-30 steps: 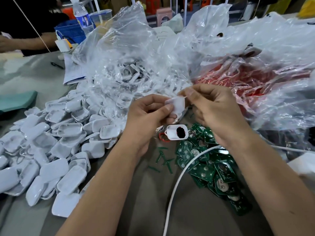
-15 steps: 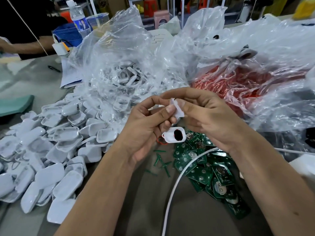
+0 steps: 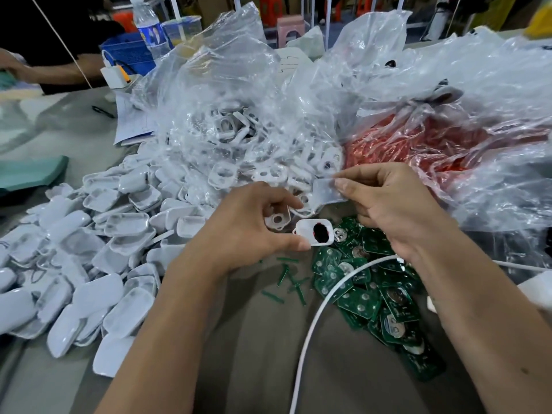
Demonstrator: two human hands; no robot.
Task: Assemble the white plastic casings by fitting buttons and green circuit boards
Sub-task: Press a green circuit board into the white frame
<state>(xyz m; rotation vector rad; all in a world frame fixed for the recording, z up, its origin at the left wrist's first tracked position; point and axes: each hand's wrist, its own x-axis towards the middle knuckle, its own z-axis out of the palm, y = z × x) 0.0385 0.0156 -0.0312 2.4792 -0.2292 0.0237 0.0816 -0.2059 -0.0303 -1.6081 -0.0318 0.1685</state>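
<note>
We see glossy white plastic casings (image 3: 89, 282), crinkled clear plastic bags (image 3: 233, 94), matt green circuit boards (image 3: 358, 297) with shiny metal discs, and a smooth white cable (image 3: 316, 318).

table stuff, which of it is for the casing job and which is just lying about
For the job:
- white casing piece pinched by right hand
- white casing with holes in left hand
- casing with dark opening
- green circuit boards
- pile of white casings
- bag of white parts

Lying about:
- water bottle
- blue basket
- pen
- white cable
</note>
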